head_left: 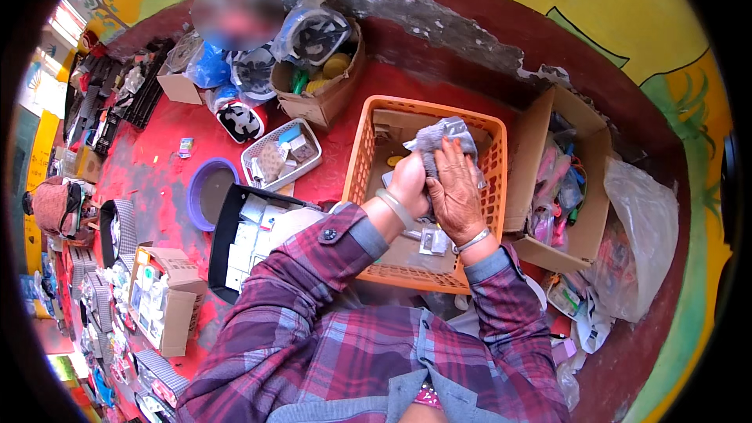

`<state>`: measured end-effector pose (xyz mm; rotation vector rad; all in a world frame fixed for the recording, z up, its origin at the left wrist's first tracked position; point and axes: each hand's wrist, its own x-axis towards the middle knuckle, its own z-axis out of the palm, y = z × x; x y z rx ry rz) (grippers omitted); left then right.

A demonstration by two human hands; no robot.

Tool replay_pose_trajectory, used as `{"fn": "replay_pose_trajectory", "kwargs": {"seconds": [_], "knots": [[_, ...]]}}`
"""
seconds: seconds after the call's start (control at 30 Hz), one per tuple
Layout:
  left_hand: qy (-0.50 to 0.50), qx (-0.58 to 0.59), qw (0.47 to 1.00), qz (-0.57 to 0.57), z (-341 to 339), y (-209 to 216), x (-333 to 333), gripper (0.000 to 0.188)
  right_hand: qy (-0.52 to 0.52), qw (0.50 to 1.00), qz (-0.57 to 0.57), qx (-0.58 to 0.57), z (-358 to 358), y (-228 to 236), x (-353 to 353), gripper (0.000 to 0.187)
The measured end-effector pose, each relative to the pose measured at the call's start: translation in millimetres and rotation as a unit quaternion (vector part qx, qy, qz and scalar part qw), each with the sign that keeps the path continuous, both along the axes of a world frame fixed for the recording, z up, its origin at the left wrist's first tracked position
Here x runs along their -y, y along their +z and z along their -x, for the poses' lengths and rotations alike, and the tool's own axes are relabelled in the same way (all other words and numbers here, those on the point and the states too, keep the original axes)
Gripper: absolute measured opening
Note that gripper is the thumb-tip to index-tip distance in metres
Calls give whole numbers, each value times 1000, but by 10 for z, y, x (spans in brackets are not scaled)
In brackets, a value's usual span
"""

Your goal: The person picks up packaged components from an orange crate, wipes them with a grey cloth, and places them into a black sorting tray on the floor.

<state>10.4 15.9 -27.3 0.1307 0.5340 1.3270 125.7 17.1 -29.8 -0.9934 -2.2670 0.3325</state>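
Note:
Over the orange plastic basket (362,149), a grey cloth-like bundle in clear plastic (429,139) is held between my two hands. My left hand (410,185), with a pale bangle at the wrist, is closed round its near side. My right hand (454,196) lies along the bundle's right side, fingers stretched out and pressed flat against it. What the bundle is exactly cannot be made out, and part of it is hidden under my fingers. Below my hands the basket holds brown cardboard, a small clear packet (433,241) and a yellow round piece (394,160).
Right of the basket stands an open carton (517,196) of pink and other colourful items, beside a clear plastic bag (646,227). To the left are a black bin (222,262) of white boxes, a purple basin (211,192) and a white basket (266,180). More cartons line the wall.

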Motion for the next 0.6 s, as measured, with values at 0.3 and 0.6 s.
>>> {"fn": "replay_pose_trajectory", "kwargs": {"seconds": [0.3, 0.6], "knots": [[39, -36, 995, -90, -34, 92, 49, 42, -92, 992, 8, -89, -32, -41, -169, 49], [23, -47, 992, -112, -80, 34, 79, 47, -23, 996, -69, -50, -60, 93, -217, 43]]}}
